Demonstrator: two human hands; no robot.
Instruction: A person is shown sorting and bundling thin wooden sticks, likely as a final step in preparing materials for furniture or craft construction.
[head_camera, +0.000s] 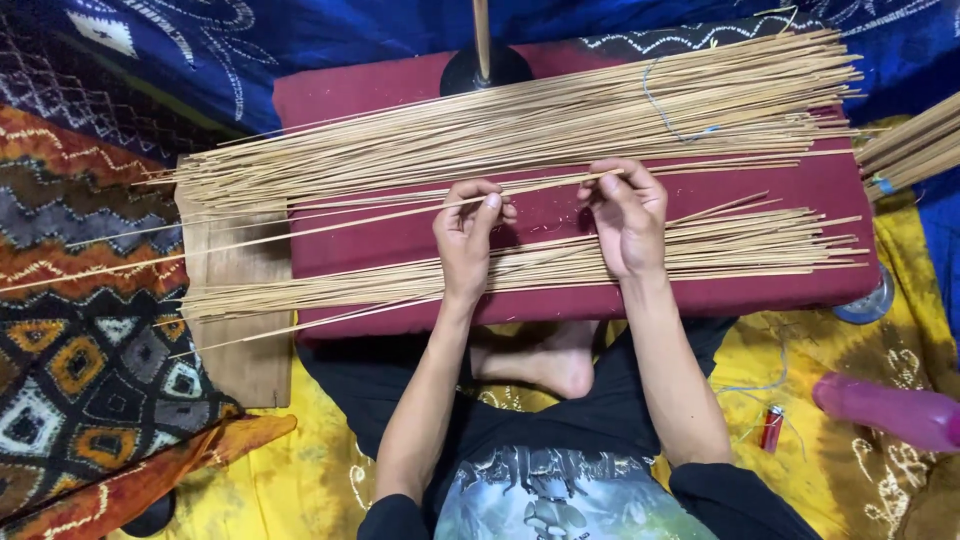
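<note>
Seen from the head camera, a person sits cross-legged on a yellow patterned cloth (300, 470) with a dark red cushion (400, 100) lying across the lap. The left hand (468, 235) and the right hand (625, 215) rest near the middle of the cushion, a little apart from each other. Both are pinched on one thin bamboo stick (300, 232) that runs long and slightly tilted from the far right of the hands out past the left edge of the cushion. The left thumb and fingers close on it near the hand's far side; the right fingers curl over it just to the right.

Beyond the hands, on the far half of the cushion, lies a thick far pile of sticks (520, 125), fanned out leftward, with a loose blue thread (665, 115) looped over its right part. Nearer the person, under the wrists, lies a thinner near pile of sticks (760, 245), spreading off the cushion on the left over a wooden board (245, 360).

A black round base with an upright pole (484, 55) stands at the cushion's far edge. At the right edge, another bundle of sticks (915, 145) pokes in. On the cloth to the right lie a small red lighter (771, 427) and a pink bottle (890, 410), near each other.
</note>
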